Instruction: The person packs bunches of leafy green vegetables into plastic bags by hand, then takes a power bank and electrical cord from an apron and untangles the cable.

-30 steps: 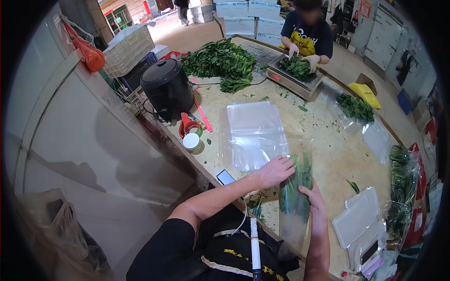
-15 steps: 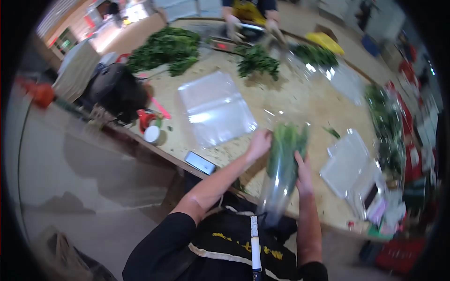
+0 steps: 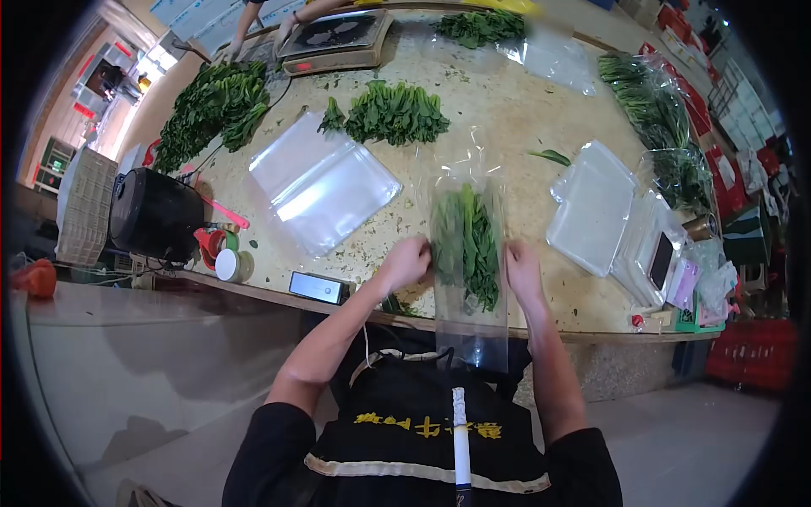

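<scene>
A clear plastic bag (image 3: 470, 334) with leafy green vegetables (image 3: 466, 245) inside lies on the near edge of the table, its lower end hanging over. My left hand (image 3: 409, 260) is closed, with its fingertips at the bag's left edge. On the opposite edge my right hand (image 3: 522, 264) pinches the plastic, fingers curled and thumb side inward. The leaves point toward me, the pale stems away. Left of the bag lies a stack of flat clear bags (image 3: 325, 190). A bunch of cut greens (image 3: 397, 112) rests beyond it.
A co-worker's hands (image 3: 283, 29) are near a scale (image 3: 334, 42) at the back. More greens (image 3: 211, 110) lie left, and bagged greens (image 3: 659, 118) right. A phone (image 3: 317, 287) and white-lidded jar (image 3: 228, 264) sit at the front edge. A cigarette (image 3: 461, 439) juts into view below.
The bag of greens has gone from tilted to lying straight and flatter. My right hand has shifted from around the bag to its right edge. The view has turned, and the co-worker's hands have moved left.
</scene>
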Tool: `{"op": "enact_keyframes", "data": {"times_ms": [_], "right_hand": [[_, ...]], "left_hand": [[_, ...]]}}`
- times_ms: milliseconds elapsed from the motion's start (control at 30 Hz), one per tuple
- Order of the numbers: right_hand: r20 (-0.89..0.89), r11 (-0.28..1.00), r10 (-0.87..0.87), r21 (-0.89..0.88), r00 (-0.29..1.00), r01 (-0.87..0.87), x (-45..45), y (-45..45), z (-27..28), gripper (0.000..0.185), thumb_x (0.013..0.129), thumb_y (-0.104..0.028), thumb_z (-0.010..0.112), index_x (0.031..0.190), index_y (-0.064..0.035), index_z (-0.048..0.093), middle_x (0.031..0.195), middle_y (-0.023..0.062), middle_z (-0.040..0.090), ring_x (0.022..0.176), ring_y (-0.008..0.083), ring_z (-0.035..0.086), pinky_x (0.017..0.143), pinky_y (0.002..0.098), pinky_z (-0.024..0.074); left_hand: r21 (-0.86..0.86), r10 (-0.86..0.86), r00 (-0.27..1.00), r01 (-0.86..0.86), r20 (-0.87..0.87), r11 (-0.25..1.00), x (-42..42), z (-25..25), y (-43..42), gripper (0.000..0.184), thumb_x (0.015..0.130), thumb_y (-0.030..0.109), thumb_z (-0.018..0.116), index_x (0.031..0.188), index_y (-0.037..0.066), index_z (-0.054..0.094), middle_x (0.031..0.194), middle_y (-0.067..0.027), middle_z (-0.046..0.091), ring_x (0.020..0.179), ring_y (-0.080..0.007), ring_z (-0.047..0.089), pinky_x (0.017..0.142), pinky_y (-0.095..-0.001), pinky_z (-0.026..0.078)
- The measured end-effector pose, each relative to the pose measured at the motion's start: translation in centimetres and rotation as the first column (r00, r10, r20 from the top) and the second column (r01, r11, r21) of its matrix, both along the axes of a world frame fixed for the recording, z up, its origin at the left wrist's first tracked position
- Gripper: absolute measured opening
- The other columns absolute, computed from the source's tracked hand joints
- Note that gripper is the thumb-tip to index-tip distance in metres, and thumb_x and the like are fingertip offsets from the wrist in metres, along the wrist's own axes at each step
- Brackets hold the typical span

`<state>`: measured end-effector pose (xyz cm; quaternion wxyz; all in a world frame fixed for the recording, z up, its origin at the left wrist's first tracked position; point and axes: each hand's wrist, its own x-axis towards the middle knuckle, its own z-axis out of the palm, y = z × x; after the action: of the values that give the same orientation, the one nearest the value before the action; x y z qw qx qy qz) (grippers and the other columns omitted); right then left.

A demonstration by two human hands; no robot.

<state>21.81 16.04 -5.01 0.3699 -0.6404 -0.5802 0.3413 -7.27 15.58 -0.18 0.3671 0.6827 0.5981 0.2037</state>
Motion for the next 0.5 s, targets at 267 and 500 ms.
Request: {"op": "enact_keyframes", "data": {"times_ms": [267, 500], "right_hand": [[-0.244, 0.970, 0.224, -0.035, 0.943, -0.240, 3.8, -7.0, 4.0, 0.023, 0.100, -0.022, 0.057, 0.088, -0.0017, 0.060, 0.081, 0.0042, 0.059, 0.077, 0.0150, 0.056, 0.072, 0.0323, 0.0468], [-0.244, 0.944, 0.106, 0.329, 0.964, -0.021, 0.4, 0.3, 28.7, 0.029, 0.097, -0.025, 0.063, 0.111, 0.0000, 0.067, 0.100, 0.0081, 0.065, 0.083, 0.0142, 0.057, 0.077, 0.0296, 0.0472]], "left_hand": [[-0.256, 0.013, 0.868, 0.132, 0.496, 0.958, 1.1, 10.2, -4.9, 0.023, 0.105, 0.018, 0.054, 0.093, 0.000, 0.062, 0.069, -0.0054, 0.068, 0.065, -0.0131, 0.068, 0.071, -0.0303, 0.057], [0.005, 0.023, 0.428, -0.066, 0.904, 0.998, 0.2, 22.9, 0.3, 0.020, 0.101, 0.017, 0.059, 0.098, -0.002, 0.063, 0.070, -0.0071, 0.064, 0.067, -0.0182, 0.068, 0.073, -0.0306, 0.055]]}}
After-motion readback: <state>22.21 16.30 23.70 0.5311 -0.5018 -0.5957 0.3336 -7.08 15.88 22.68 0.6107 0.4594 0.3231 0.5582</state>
